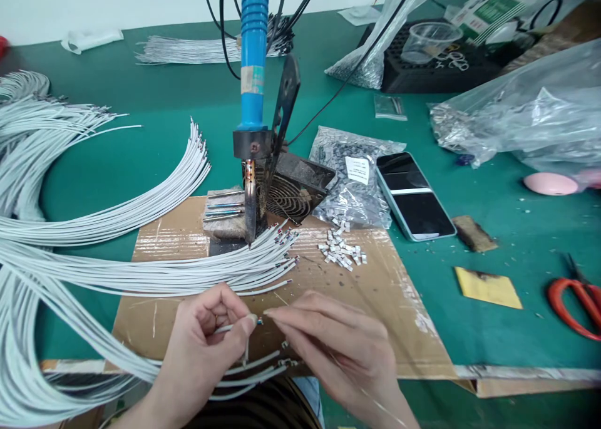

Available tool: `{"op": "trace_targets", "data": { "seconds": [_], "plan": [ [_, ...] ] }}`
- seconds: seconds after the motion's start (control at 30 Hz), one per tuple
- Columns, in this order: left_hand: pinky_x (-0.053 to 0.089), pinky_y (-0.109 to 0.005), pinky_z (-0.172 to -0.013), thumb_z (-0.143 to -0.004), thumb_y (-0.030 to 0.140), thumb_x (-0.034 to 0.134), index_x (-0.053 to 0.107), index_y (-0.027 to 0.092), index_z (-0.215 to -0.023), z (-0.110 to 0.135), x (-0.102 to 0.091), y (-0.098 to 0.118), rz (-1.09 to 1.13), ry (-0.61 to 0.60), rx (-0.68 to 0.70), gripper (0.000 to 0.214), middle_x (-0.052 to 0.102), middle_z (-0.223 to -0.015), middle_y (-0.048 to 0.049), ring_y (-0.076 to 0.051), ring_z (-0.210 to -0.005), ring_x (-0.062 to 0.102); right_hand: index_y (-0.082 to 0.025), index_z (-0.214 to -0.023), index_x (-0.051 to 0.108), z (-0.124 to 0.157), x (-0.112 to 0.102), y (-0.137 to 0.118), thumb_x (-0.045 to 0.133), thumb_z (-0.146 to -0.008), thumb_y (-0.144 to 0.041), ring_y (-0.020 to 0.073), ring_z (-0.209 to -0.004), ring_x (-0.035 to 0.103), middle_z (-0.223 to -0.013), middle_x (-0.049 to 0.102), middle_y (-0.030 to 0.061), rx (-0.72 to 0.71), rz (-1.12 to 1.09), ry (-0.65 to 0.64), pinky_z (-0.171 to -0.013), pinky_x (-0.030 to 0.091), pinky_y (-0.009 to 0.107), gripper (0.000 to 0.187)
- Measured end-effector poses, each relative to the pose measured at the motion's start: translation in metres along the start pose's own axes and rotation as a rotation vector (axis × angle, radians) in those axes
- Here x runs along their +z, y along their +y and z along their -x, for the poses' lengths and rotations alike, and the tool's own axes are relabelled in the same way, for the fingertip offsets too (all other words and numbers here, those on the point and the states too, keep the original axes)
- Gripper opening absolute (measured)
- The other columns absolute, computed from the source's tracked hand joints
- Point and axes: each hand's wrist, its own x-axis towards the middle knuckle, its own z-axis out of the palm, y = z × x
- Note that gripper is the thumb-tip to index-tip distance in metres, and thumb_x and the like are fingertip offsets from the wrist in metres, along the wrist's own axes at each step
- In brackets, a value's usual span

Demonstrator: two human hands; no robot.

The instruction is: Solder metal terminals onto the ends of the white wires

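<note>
White cable (224,329) in my left hand (211,338), pinched, tip with coloured strands poking out toward my right hand (340,341). Right hand just beside, fingertips pressed together on thin wire (281,299). Both hands above cardboard (399,316) on green desk (498,341). Blue-handled soldering iron (254,106) beyond, tip pointing down at far edge of cable bundle (169,271), can't tell if touching. Small metal connectors (341,250) piled loosely right of bundle on same cardboard.

This looks like an electronics workshop: a blue-handled soldering iron (253,53) stands over a green workbench (117,166). White cables (117,218) lie bundled at left, small metal pieces (342,251) heaped right of centre.
</note>
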Motion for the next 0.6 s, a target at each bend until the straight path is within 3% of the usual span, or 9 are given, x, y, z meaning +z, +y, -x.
{"op": "trace_targets", "data": {
  "seconds": [0.1,0.2,0.33,0.5,0.6],
  "plan": [
    [0.035,-0.016,-0.050,-0.069,0.025,0.086,0.063,0.016,-0.062,0.001,0.000,0.002,-0.033,0.049,0.016,0.025,0.053,-0.052,0.0061,-0.007,-0.051,0.042,-0.030,-0.103,0.086,0.004,0.005,0.001,0.073,-0.091,-0.008,0.0122,-0.059,0.067,-0.075,0.075,-0.0003,0.181,-0.097,0.170,-0.055,0.055,0.021,0.028],
    [0.038,-0.016,-0.051,-0.069,0.022,0.085,0.065,0.016,-0.064,0.001,0.001,0.003,-0.041,0.081,0.037,0.021,0.058,-0.056,0.0045,-0.008,-0.054,0.047,-0.026,-0.092,0.086,0.006,0.012,0.003,0.075,-0.091,-0.015,0.0098,-0.049,0.063,-0.064,0.070,-0.0017,0.329,-0.222,0.239,-0.048,0.051,0.019,0.016],
    [0.049,-0.017,-0.058,-0.069,0.021,0.084,0.068,0.018,-0.065,0.002,0.003,0.004,-0.035,0.107,0.077,0.016,0.071,-0.067,-0.0004,-0.012,-0.063,0.061,-0.024,-0.088,0.088,0.005,0.022,0.001,0.080,-0.090,-0.026,0.0098,-0.048,0.062,-0.066,0.068,0.0000,0.508,-0.450,0.263,-0.046,0.053,0.019,0.009],
    [0.047,-0.017,-0.052,-0.069,0.024,0.085,0.068,0.018,-0.065,0.002,0.005,0.004,-0.066,0.128,0.083,0.018,0.057,-0.054,0.0057,-0.009,-0.051,0.051,-0.024,-0.087,0.089,0.003,0.031,-0.008,0.084,-0.085,-0.032,0.0080,-0.051,0.061,-0.068,0.066,-0.0010,0.686,-0.611,0.254,-0.050,0.054,0.017,0.009],
    [0.046,-0.017,-0.051,-0.071,0.025,0.084,0.067,0.019,-0.065,0.003,0.006,0.002,-0.092,0.144,0.121,0.019,0.059,-0.055,0.0054,-0.009,-0.051,0.053,-0.024,-0.090,0.089,0.005,0.035,-0.006,0.084,-0.086,-0.036,0.0081,-0.050,0.061,-0.069,0.067,-0.0005,0.685,-0.663,0.204,-0.048,0.055,0.017,0.013]
  ]
}}
